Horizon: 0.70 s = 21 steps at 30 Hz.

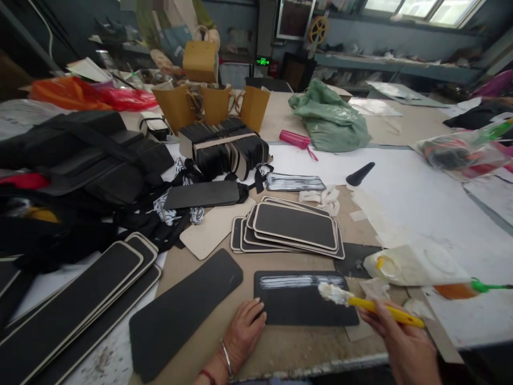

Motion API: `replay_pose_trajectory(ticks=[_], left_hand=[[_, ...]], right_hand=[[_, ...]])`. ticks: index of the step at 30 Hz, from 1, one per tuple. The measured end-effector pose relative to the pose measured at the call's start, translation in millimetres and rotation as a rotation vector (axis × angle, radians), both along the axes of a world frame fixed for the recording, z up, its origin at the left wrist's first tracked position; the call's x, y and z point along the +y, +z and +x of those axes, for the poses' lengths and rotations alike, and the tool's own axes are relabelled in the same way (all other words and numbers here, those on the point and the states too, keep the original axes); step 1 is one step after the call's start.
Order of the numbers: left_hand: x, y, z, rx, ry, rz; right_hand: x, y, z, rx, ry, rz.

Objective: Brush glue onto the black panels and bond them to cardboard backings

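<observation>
A flat black rectangular panel [300, 309] with rounded corners lies in front of me, with white glue-like streaks along its far edge. My left hand [245, 330] rests on its left edge, fingers stretched out and lying flat. In my right hand [405, 339] is a yellow-handled brush [363, 303], gripped by its handle. White paste coats the bristles, which hover over or touch the panel's right part; I cannot tell which. Left of my left hand lies a longer black panel [186, 315].
Pale-edged black panels are stacked [295, 225] beyond, with longer ones [92, 305] at left. A whitish jug [417, 262] lies at right near a second brush [460, 289]. Behind are black bundled pieces [228, 149], a green bag [328, 117], and a person [176, 32] handling a tan bag [200, 59].
</observation>
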<state>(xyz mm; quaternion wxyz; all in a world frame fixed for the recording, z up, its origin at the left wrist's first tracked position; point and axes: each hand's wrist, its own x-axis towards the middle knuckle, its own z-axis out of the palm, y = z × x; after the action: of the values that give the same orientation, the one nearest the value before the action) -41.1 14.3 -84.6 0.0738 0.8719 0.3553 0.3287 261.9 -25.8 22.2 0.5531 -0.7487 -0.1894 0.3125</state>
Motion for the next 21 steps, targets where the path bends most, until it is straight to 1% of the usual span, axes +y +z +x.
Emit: replay_pose_trajectory(ticks=[2,5,8,11,13,15,19,21], left_hand=[[1,-0.3,-1,0.003,-0.011,-0.010],[1,-0.7,-3,0.029,-0.033,-0.019],[2,-0.9,-6,0.043,-0.055,-0.023],[4,-0.6,-6,0.034,-0.061,-0.024],[4,-0.3,-6,0.027,-0.058,-0.020],[4,-0.6,-6,0.019,-0.056,-0.002],[5,-3.1,-6,0.009,-0.053,0.032],[6,-4.5,-7,0.014,-0.059,0.050]], right_hand=[[11,-7.7,-46,0.070,0.072,-0.010],[24,-18.9,-92,0.097,0.194,0.015],[34,-27.5,-119,0.101,0.256,0.045],[41,-34.0,-130,0.114,0.232,0.054],[42,-37.6,-125,0.107,0.198,0.055],[39,-39.9,-110,0.080,0.144,0.059],[26,-41.4,-53,-0.020,0.006,0.042],[18,-42.6,-23,-0.100,-0.034,0.008]])
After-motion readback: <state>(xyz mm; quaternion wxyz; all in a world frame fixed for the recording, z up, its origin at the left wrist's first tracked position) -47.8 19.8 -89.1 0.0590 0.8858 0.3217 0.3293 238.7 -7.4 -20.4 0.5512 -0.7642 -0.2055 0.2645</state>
